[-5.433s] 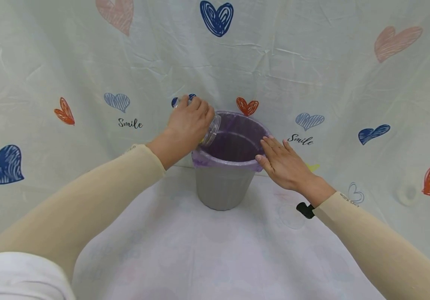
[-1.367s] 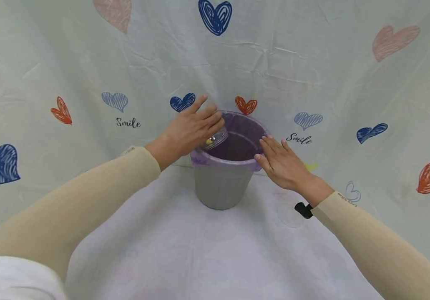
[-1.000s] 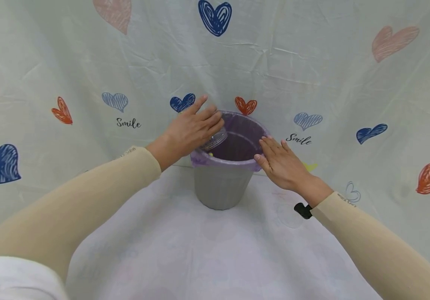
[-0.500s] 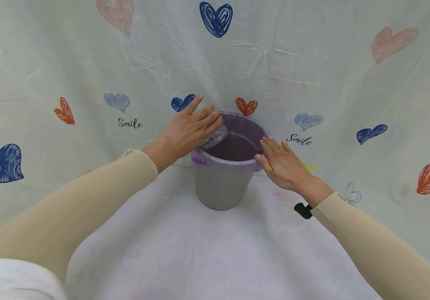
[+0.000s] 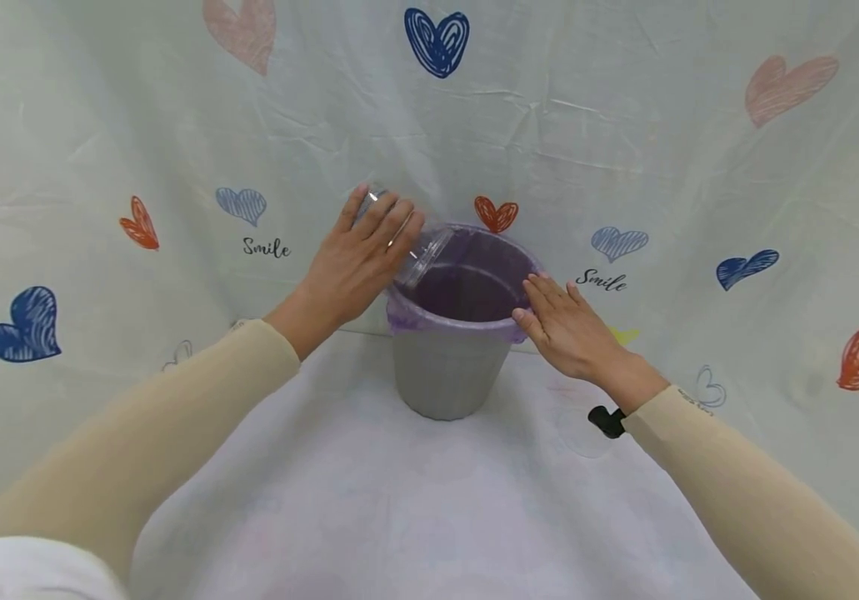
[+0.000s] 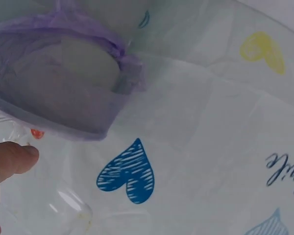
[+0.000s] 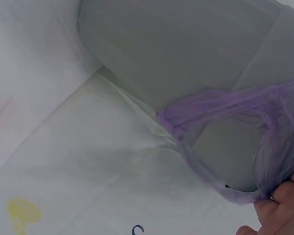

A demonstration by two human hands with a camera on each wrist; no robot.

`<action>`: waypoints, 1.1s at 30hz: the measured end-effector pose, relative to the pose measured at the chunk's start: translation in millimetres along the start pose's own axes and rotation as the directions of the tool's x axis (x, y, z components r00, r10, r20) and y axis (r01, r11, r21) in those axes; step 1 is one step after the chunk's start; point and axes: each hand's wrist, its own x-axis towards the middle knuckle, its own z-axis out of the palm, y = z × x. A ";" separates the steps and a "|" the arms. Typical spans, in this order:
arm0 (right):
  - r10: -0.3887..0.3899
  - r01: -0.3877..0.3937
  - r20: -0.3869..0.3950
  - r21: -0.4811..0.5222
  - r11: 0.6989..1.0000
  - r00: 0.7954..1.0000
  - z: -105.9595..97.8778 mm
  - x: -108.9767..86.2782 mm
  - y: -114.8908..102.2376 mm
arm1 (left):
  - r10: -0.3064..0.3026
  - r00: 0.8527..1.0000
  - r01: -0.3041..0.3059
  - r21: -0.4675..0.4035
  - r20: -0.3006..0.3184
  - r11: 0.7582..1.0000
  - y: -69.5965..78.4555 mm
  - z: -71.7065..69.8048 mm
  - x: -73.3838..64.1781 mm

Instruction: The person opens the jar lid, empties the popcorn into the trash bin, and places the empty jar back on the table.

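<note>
My left hand [image 5: 357,260] grips a clear plastic jar [image 5: 425,254] from above, with fingers and thumb around its side. The jar lies tilted, its mouth pointing down over the left rim of a grey trash bin [image 5: 447,375]. No contents show in it. In the left wrist view the thumb and the jar's rounded base [image 6: 71,210] appear beside the bin. A purple bag [image 5: 489,258] lines the bin and folds over its rim. My right hand [image 5: 566,327] rests on the right rim with straight fingers; in the right wrist view its fingertips touch the bag's edge [image 7: 235,196].
The bin stands on a white cloth-covered surface [image 5: 414,517] against a hanging white sheet [image 5: 549,158] printed with hearts and "Smile". A thin clear disc [image 5: 585,433] lies near my right wrist, by the black wrist strap [image 5: 607,421].
A yellow bit seen in the jar dropped into the bin about a second ago. My left hand has since shifted up and left, tipping the jar differently. My right hand stays put.
</note>
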 end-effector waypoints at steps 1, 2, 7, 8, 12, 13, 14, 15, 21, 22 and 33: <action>0.002 -0.002 0.001 0.002 1.000 1.000 0.5 -0.6 0.3 | -0.018 0.999 0.017 -0.015 -0.040 1.000 0.7 1.4 -2.9; 0.003 -0.003 0.000 0.006 1.000 1.000 1.1 -1.0 0.5 | -0.037 0.996 0.035 -0.032 -0.081 0.999 1.5 2.9 -6.0; 0.002 -0.002 -0.013 0.023 1.000 1.000 3.5 -2.3 0.6 | -0.163 0.952 0.140 -0.104 -0.258 0.985 7.0 8.9 -23.7; 0.000 0.000 -0.017 0.026 1.000 1.000 4.0 -2.3 0.8 | -0.189 0.946 0.162 -0.121 -0.265 0.979 8.2 9.0 -27.9; -0.003 0.004 -0.036 0.035 0.999 0.999 6.6 -3.0 2.1 | -0.282 0.936 0.244 -0.188 -0.211 0.951 12.6 6.2 -47.2; -0.002 0.003 -0.042 0.037 0.999 0.999 7.4 -3.2 2.6 | -0.304 0.933 0.265 -0.205 -0.190 0.942 13.9 5.2 -52.1; -0.001 0.003 -0.050 0.038 0.999 0.999 8.3 -3.5 3.0 | -0.327 0.930 0.287 -0.227 -0.168 0.931 15.4 4.3 -56.7; -0.001 0.003 -0.056 0.042 0.999 0.998 9.0 -3.8 3.1 | -0.349 0.925 0.306 -0.248 -0.150 0.919 16.9 3.6 -61.3; 0.001 0.005 -0.101 0.058 0.998 0.995 15.3 -4.6 3.5 | -0.474 0.872 0.402 -0.373 -0.121 0.836 29.0 1.7 -87.0; 0.001 0.006 -0.108 0.061 0.998 0.994 16.4 -4.5 3.6 | -0.493 0.862 0.416 -0.391 -0.118 0.821 31.1 1.7 -91.1; 0.007 0.006 -0.145 0.083 0.997 0.989 20.4 -4.0 2.7 | -0.641 0.766 0.557 -0.534 0.036 0.636 62.4 11.0 -127.3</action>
